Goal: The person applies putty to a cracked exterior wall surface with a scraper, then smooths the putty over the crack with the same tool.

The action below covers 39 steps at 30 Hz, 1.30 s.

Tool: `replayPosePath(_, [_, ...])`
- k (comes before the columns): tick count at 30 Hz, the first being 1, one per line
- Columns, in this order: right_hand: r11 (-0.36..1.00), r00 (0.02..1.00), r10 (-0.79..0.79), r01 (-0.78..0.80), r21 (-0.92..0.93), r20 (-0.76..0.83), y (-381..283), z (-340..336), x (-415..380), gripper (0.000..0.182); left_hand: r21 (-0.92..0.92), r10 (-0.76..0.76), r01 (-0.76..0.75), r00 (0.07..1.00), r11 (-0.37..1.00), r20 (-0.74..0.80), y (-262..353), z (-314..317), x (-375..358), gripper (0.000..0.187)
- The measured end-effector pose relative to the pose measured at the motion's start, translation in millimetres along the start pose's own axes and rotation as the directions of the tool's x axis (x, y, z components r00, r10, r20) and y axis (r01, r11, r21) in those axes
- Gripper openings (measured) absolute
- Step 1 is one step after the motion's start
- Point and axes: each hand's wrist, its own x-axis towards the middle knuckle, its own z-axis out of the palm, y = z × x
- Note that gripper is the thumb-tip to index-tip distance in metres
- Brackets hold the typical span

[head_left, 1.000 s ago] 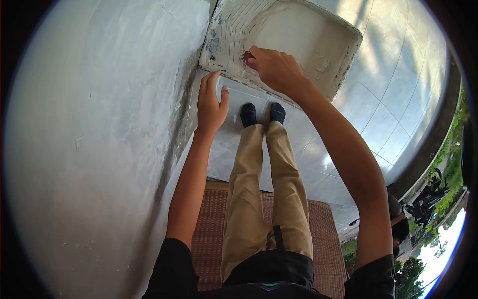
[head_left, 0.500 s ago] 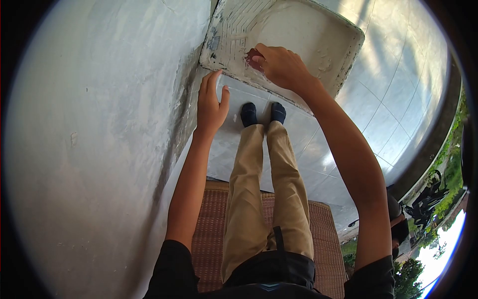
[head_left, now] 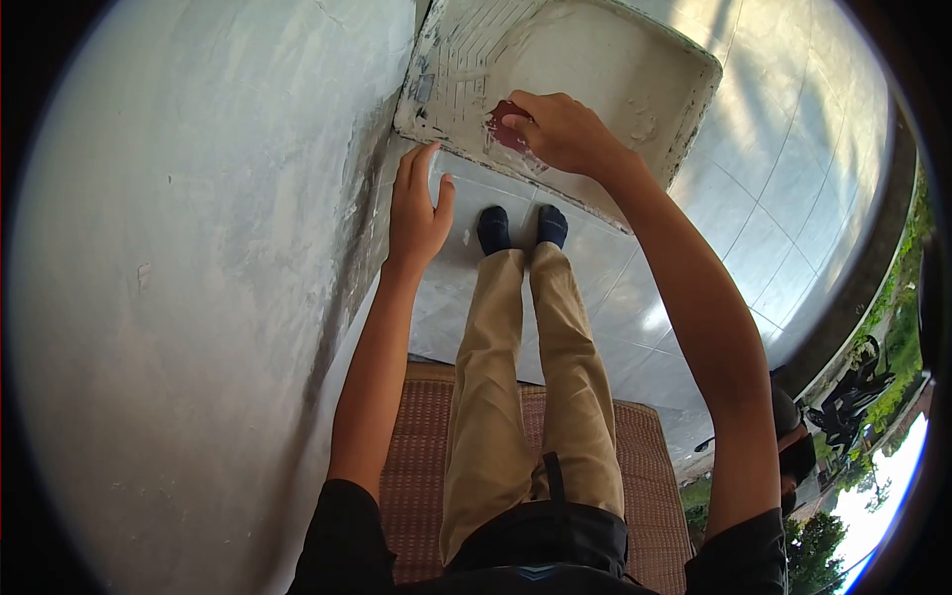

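A large pale tray (head_left: 684, 149) with ridges on its left part and smeared off-white paste inside lies on the floor at the top. My right hand (head_left: 563, 131) is closed on a dark red scraper (head_left: 509, 127), whose edge rests on the tray's ridged part near its lower rim. White paste clings to the scraper's edge. My left hand (head_left: 417, 213) holds nothing; its fingers are apart, with the fingertips close to the tray's lower left corner. Whether they touch the rim I cannot tell.
A grey wall (head_left: 208, 268) fills the left side. Pale floor tiles (head_left: 769, 213) run to a dark curb at the right. Below are my socked feet (head_left: 523, 228) and a woven brown mat (head_left: 650, 466). A motorcycle (head_left: 848, 402) and plants stand outside.
The scraper has shifted slightly down and left over the tray, and more of its red face shows. My left hand has barely moved.
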Motion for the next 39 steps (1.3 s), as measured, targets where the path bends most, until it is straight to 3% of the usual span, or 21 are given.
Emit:
replayPosePath(5, [0.994, 0.995, -0.093, 0.095, 0.048, -0.041, 11.6, 0.9, 1.1, 0.021, 0.004, 0.005, -0.005, 1.000, 1.000, 0.006, -1.5, -0.1, -0.5, 0.041])
replayPosePath(12, [0.996, 0.999, -0.035, 0.034, 0.076, 0.016, 16.3, -1.2, 8.2, 0.028, 0.000, 0.015, -0.015, 1.000, 1.000, 0.005, -1.6, -1.4, 0.1, 0.041])
replayPosePath(18, [0.980, 0.994, -0.111, 0.111, 0.163, -0.006, 17.0, -6.5, 7.6, 0.024, -0.001, 0.021, -0.021, 1.000, 1.000, 0.008, -1.5, -2.4, 0.8, 0.040])
replayPosePath(24, [0.994, 0.999, -0.045, 0.043, 0.100, 0.016, 19.6, -3.5, 14.9, 0.030, -0.002, 0.025, -0.025, 1.000, 1.000, 0.011, -1.0, -3.0, 0.5, 0.039])
replayPosePath(26, [0.989, 0.994, 0.083, -0.090, 0.114, 0.065, 21.9, -3.3, 17.8, 0.032, -0.005, 0.031, -0.031, 0.999, 1.000, 0.009, -1.3, -3.2, 1.1, 0.039])
replayPosePath(30, [0.972, 0.979, 0.166, -0.182, 0.151, 0.115, 8.0, -4.0, 19.7, 0.034, -0.008, 0.010, -0.010, 1.000, 1.000, 0.028, -1.4, -4.4, 1.6, 0.039])
replayPosePath(32, [0.921, 0.956, 0.244, -0.281, 0.271, 0.164, 2.6, 5.9, 22.2, 0.036, -0.016, 0.008, -0.008, 1.000, 1.000, 0.030, -1.8, -3.9, 1.6, 0.038])
replayPosePath(34, [0.911, 0.960, 0.246, -0.276, 0.308, 0.133, 0.6, 8.4, 25.5, 0.037, -0.022, 0.020, -0.020, 1.000, 1.000, -0.007, -3.2, -5.2, 2.4, 0.039])
replayPosePath(36, [0.759, 0.909, 0.357, -0.417, 0.500, 0.216, -2.2, 5.6, 26.0, 0.036, -0.026, 0.009, -0.010, 1.000, 1.000, -0.028, -3.5, -8.2, 1.5, 0.040])
replayPosePath(37, [0.762, 0.912, 0.352, -0.410, 0.502, 0.211, -4.9, 2.6, 24.3, 0.036, -0.035, -0.003, 0.002, 0.999, 0.999, -0.047, -3.0, -11.0, 1.5, 0.040])
replayPosePath(39, [0.635, 0.918, 0.350, -0.381, 0.672, 0.190, -7.6, -8.9, 16.0, 0.040, -0.030, -0.005, 0.003, 0.998, 1.000, -0.056, 0.2, -17.2, 0.7, 0.041])
